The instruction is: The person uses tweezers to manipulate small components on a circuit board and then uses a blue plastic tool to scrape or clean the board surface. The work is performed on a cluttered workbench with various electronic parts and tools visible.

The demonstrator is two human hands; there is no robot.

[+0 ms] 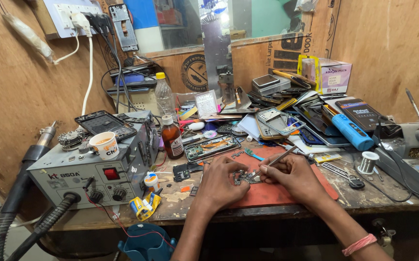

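Observation:
A small dark circuit board [242, 177] lies on a red work mat [272, 193] at the front of the bench. My left hand [221, 183] presses down on the board's left side and steadies it. My right hand [291, 175] grips metal tweezers [273, 163]; their tips touch the board's right end, and the handle slants up to the right. An opened phone body [212, 147] with exposed parts lies just behind the mat.
A grey hot-air station [91, 169] with a paper cup [104, 145] on top stands at left, its hose hanging off the front. A brown bottle [172, 137], a clear bottle [165, 96], a solder spool [367, 162], a blue tool [353, 131] and piles of phone parts crowd the back.

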